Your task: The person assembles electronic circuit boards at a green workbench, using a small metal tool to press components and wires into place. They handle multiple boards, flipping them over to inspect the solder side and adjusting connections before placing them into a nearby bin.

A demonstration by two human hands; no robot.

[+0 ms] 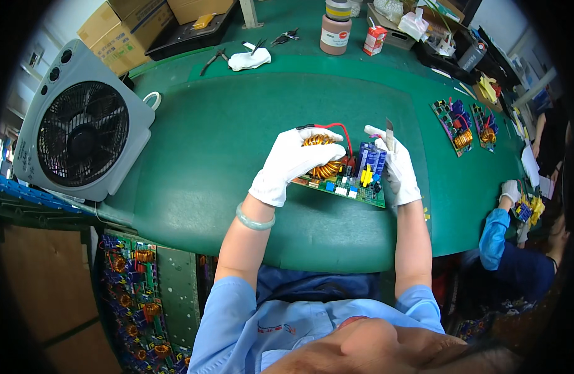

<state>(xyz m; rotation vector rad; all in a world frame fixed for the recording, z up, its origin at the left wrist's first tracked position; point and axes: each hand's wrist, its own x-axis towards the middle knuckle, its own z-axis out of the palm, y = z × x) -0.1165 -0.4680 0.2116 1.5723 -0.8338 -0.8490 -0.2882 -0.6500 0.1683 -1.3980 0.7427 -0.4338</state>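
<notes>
Fingers of our left hand [293, 159] grasp the coil [324, 169] at the left end of the board [369, 199]; those of our right hand [400, 173] grip a blade [390, 132], its tip clear of the board. The board is between our hands, over the worktop [206, 124]; whether it touches, we cannot tell. We should hold the coil steady and guide the blade slowly, sparing the red wire [346, 132] and blue capacitors [370, 157].
</notes>
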